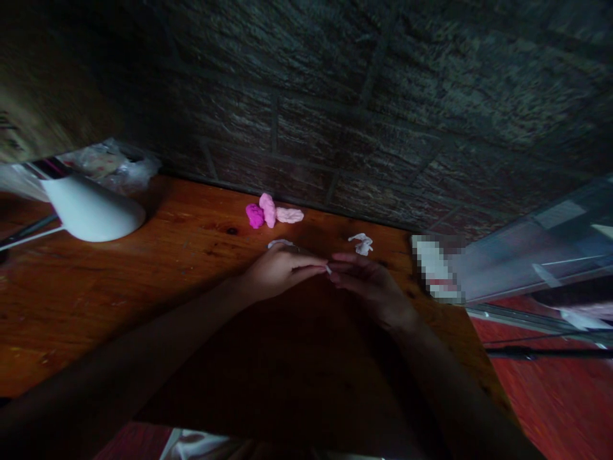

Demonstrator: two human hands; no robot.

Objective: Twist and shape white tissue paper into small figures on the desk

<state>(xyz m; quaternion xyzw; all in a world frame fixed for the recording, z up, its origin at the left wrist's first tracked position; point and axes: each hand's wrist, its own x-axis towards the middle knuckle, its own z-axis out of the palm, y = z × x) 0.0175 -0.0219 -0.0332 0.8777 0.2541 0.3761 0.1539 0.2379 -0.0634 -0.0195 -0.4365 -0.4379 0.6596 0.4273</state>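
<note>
Left hand (275,271) pinching white bit (328,270) in fingertip grip; right hand (371,287) meeting it, can't tell if grip closed. Oversqueezing might squash bit; loose pinch could drop it onto table (201,249) below grip.

A dark wall (306,96) of rough, stone-faced blocks rises in front of you, its joints running aslant through the dim light. Against it, your orange-brown wooden table (191,220) stretches from left to right, its surface marked with knots and pale specks. Light picks out the table's left side, while the part nearest you lies in deep shadow. To your right, a translucent pane (507,252) bearing pale patches stands at an angle above a light-coloured rail (514,322); whether window or door, you cannot tell. Past the table's right edge, you see red floor (546,390), with a dark bar (541,352) running across it.
</note>
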